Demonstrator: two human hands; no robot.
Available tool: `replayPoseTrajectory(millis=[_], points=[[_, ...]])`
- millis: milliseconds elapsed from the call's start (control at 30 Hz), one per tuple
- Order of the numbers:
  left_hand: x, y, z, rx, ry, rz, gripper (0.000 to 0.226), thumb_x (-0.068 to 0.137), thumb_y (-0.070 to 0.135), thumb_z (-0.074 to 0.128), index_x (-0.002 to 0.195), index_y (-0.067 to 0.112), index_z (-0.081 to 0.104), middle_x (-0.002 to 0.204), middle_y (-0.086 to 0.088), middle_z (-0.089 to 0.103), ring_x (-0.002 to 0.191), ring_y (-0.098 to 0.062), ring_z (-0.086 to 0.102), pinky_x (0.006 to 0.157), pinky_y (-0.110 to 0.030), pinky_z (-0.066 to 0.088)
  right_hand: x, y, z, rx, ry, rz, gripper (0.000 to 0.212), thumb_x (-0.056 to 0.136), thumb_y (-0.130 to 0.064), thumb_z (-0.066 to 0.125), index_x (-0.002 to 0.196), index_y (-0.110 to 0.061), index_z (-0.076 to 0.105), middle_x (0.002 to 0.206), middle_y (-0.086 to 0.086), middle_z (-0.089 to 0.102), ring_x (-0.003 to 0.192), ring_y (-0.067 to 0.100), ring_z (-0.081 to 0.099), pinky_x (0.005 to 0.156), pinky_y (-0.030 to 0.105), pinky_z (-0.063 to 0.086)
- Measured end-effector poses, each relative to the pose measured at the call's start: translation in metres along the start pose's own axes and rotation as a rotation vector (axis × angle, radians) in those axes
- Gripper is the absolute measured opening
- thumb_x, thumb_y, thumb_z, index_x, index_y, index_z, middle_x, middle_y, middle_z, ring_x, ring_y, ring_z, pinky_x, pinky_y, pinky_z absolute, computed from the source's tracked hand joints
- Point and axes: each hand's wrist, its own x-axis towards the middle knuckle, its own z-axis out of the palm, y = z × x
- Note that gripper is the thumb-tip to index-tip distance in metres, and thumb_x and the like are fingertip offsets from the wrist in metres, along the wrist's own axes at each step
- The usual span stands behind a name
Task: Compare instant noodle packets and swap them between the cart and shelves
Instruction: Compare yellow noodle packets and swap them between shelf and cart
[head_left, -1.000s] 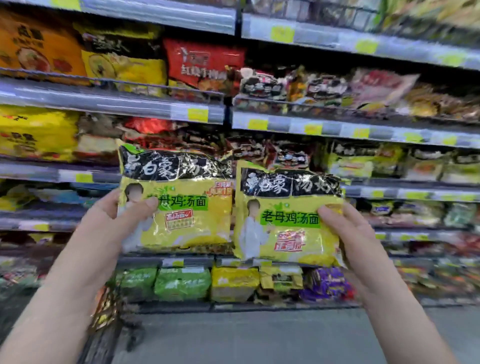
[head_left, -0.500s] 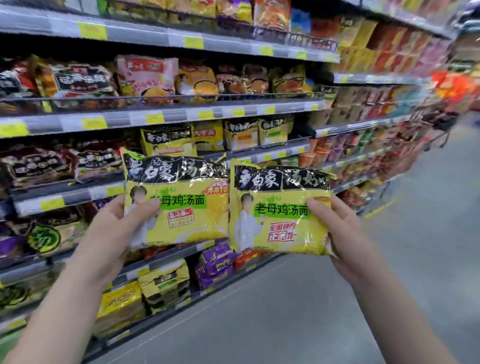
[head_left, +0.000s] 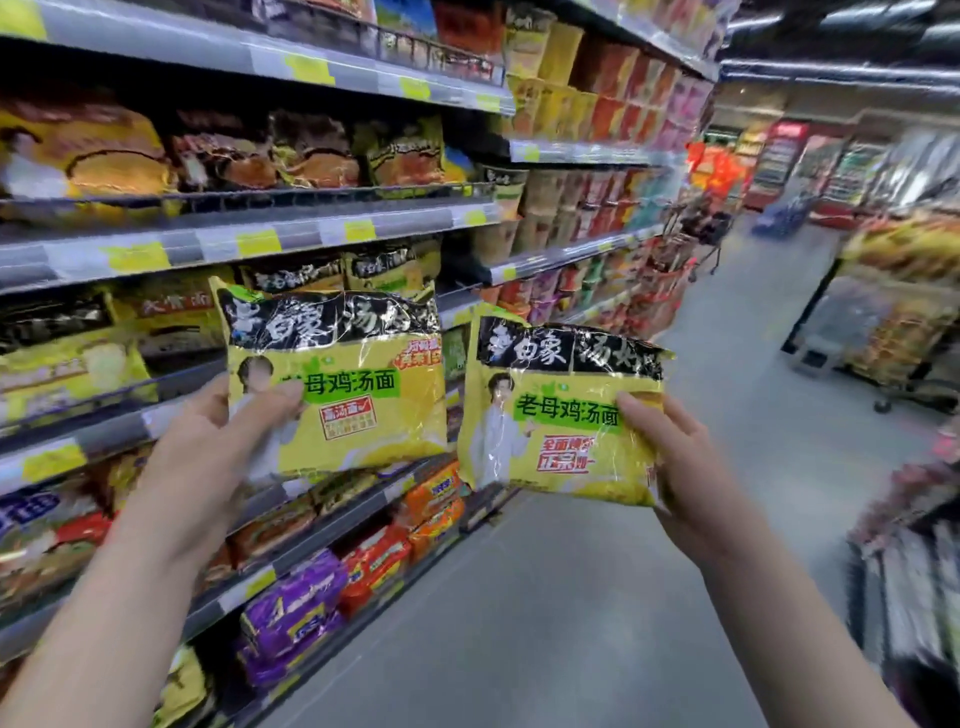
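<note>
The comparing step is in hand. The left hand (head_left: 208, 452) is clamped on the lower left corner of the left packet (head_left: 363, 364), with the thumb laid across the front. The right hand (head_left: 685, 483) is clamped on the right edge of the right packet (head_left: 550, 452), also with the thumb on the front. Both packets face the camera side by side, close together with a narrow gap between them. The left one sits a little higher, in front of the front edge of the shelves (head_left: 311, 234). The right one hangs out past that edge, over the aisle floor (head_left: 571, 597). Both are yellow with a black band on top and a green label. Their red badges differ, and that is probably what is being weighed.

The next move probably calls for a choice: one packet goes back to the shelves and the other to the cart. Similar black-topped packets stand on the shelf just behind the left packet, so that looks like the likely slot. Either hand would need to turn and reach without crushing the soft wrapper.

The fingers behind both packets are hidden. The small print on the badges and the yellow price tags along the shelf edges is too blurred to read. No cart can be made out with certainty: the smeared shapes at the lower right edge may or may not be one. The far end of the aisle is blurred as well.
</note>
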Motion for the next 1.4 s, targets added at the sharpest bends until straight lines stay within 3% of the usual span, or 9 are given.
replayPoseTrajectory(millis=[133,400,633,867,1000,1100,1200,1300,1400], points=[[0.075,-0.005,0.026,-0.012,-0.006,0.01,0.118,0.039,0.065,0.093,0.141,0.021,0.052,0.129,0.014,0.068,0.106,0.001,0.065,0.111,-0.033,0.036,0.086,0.0,-0.006,-0.031,-0.002,0.023,0.04,0.083,-0.024,0.066,0.121,-0.009,0.066,0.104,0.011,0.08,0.083,0.024,0.079,0.06,0.038,0.063],[0.196,-0.033,0.064,0.04,-0.01,-0.001,0.101,0.037,0.061,0.094,0.121,0.016,0.061,0.081,0.017,0.077,0.07,0.007,0.071,0.061,-0.012,0.053,0.229,0.028,-0.017,-0.104,-0.078,0.093,0.061,0.069,-0.048,0.086,0.116,-0.012,0.072,0.115,0.017,0.076,0.092,0.03,0.077,0.074,0.05,0.065],[0.246,-0.061,0.08,0.102,0.068,0.008,0.115,0.01,0.078,0.089,0.109,0.025,0.062,0.082,0.019,0.077,0.073,0.006,0.072,0.064,-0.016,0.053,0.331,0.047,-0.032,-0.103,-0.167,0.107,0.071,0.054,-0.059,0.095,0.111,-0.019,0.076,0.117,0.019,0.075,0.103,0.04,0.07,0.097,0.076,0.046],[0.282,-0.086,0.12,-0.014,0.262,0.055,0.135,0.047,0.065,0.093,0.159,0.02,0.032,0.15,0.01,0.049,0.108,0.003,0.061,0.107,-0.033,0.037,0.441,0.072,-0.046,-0.06,-0.309,0.121,0.024,0.085,-0.027,0.069,0.106,-0.016,0.072,0.103,0.009,0.079,0.088,0.025,0.077,0.078,0.047,0.065],[0.314,-0.119,0.154,0.005,0.405,0.076,0.103,0.08,0.036,0.08,0.162,0.016,0.021,0.149,0.004,0.05,0.096,0.009,0.06,0.095,-0.022,0.038,0.514,0.081,-0.056,-0.056,-0.423,0.158,0.016,0.093,-0.021,0.065,0.109,-0.018,0.07,0.1,-0.001,0.079,0.088,0.015,0.077,0.068,0.027,0.062],[0.333,-0.131,0.184,0.021,0.502,0.071,0.124,0.069,0.031,0.083,0.164,0.011,0.004,0.156,-0.003,0.045,0.114,-0.003,0.059,0.099,-0.028,0.04,0.564,0.089,-0.059,-0.07,-0.477,0.178,0.014,0.098,-0.02,0.064,0.111,-0.019,0.069,0.096,-0.004,0.078,0.081,0.01,0.075,0.06,0.021,0.058],[0.352,-0.141,0.206,0.056,0.57,0.089,0.13,0.068,0.03,0.092,0.163,0.011,0.006,0.144,0.008,0.054,0.117,-0.004,0.062,0.097,-0.026,0.049,0.607,0.103,-0.051,-0.097,-0.523,0.179,0.018,0.098,-0.023,0.065,0.115,-0.018,0.07,0.107,-0.001,0.079,0.1,0.017,0.075,0.079,0.03,0.062],[0.368,-0.149,0.22,0.109,0.617,0.075,0.097,0.086,0.034,0.072,0.161,0.007,0.016,0.096,0.023,0.05,0.077,0.015,0.063,0.058,-0.006,0.049,0.632,0.118,-0.036,-0.096,-0.578,0.176,0.025,0.095,-0.028,0.068,0.118,-0.018,0.07,0.116,0.003,0.078,0.11,0.024,0.073,0.097,0.046,0.059],[0.381,-0.158,0.224,0.124,0.601,0.107,0.124,0.064,0.049,0.078,0.163,0.012,0.012,0.112,0.023,0.057,0.078,0.017,0.066,0.076,-0.013,0.049,0.644,0.133,-0.019,-0.054,-0.623,0.185,0.044,0.087,-0.032,0.072,0.127,-0.014,0.065,0.124,0.009,0.075,0.116,0.029,0.071,0.105,0.059,0.052]])
